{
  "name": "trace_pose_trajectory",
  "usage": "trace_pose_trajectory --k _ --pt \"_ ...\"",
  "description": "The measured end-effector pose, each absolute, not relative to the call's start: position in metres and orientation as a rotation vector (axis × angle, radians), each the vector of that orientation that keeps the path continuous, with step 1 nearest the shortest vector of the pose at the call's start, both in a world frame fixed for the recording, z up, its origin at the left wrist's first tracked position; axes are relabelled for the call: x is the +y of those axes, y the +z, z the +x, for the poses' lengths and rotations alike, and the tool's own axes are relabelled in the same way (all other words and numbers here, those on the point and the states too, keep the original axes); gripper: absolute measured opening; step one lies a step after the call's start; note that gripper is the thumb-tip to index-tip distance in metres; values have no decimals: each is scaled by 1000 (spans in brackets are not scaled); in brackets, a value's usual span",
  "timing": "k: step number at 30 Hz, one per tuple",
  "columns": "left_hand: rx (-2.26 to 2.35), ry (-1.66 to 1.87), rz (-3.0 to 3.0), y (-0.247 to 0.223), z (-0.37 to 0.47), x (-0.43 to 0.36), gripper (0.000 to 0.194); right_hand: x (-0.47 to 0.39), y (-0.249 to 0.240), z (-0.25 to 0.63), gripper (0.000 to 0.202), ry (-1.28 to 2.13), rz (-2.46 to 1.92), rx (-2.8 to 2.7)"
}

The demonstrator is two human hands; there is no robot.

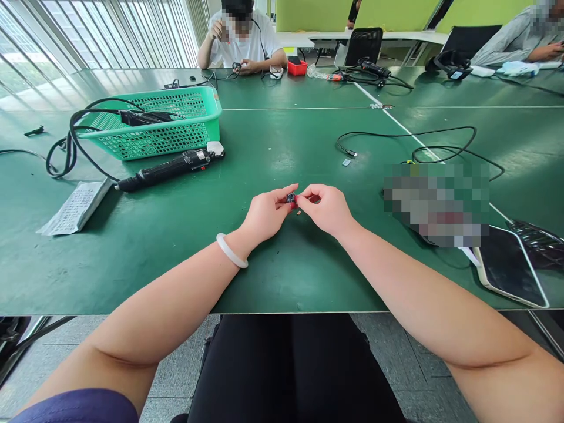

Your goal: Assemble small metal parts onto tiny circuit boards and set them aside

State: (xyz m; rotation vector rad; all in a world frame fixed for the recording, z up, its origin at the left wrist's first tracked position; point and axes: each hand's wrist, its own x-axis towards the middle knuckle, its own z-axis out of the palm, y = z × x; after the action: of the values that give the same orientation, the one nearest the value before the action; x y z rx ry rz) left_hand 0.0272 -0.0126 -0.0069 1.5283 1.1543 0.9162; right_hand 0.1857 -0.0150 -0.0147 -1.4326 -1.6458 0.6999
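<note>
Between the fingertips of my left hand (267, 212) is a small dark piece (291, 197), perhaps an electronic part; it is too small to name surely. The thumb and fingers of my right hand (325, 207) are pinched together against the right side of that piece. Whether the right fingertips hold something tiny of their own cannot be seen. Just below the fingertips, a tiny orange-brown bit (298, 212) lies on the green table mat (273, 270). A white bracelet circles my left wrist.
Left: a green basket (154, 141) with cables, a black electric screwdriver (171, 169), a paper pad (76, 205). Right: a black cable (396, 136), a blurred-out item (436, 205), a phone (511, 267). Across the table sit a person in white (247, 44) and another in grey (506, 44).
</note>
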Motion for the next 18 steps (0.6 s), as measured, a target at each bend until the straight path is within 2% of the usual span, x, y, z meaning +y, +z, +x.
trace_pose_trajectory --k 8,15,18 --pt "1122 906 1442 -5 29 -10 46 -9 -19 191 9 778 -1306 -1617" --pt "1000 895 1290 1 29 -12 34 -10 -16 191 18 774 -1253 -1676" --pt "991 898 1182 2 29 -12 35 -4 -14 198 22 803 -1297 -1694"
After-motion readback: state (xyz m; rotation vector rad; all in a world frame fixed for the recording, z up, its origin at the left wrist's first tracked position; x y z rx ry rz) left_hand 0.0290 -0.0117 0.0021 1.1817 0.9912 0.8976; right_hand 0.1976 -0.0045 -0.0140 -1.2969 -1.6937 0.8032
